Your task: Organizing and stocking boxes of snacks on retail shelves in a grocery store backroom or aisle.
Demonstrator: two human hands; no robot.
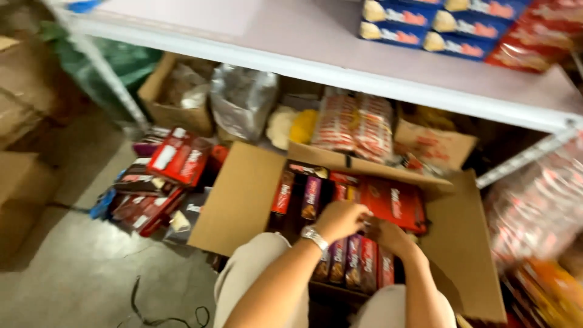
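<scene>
Silver wristwatch, beige trousers

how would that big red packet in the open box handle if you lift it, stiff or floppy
The red packet looks flat and boxy, so probably fairly stiff. Its glossy face may be a little slippery. Leaning against the cardboard box wall, it could tip flat once the left hand and right hand shift neighbouring packets.

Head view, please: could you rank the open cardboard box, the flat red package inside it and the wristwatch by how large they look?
1. Open cardboard box, largest.
2. Flat red package, lying inside the box beside the hands.
3. Wristwatch on the left wrist, smallest, although it is nearer the camera.
</scene>
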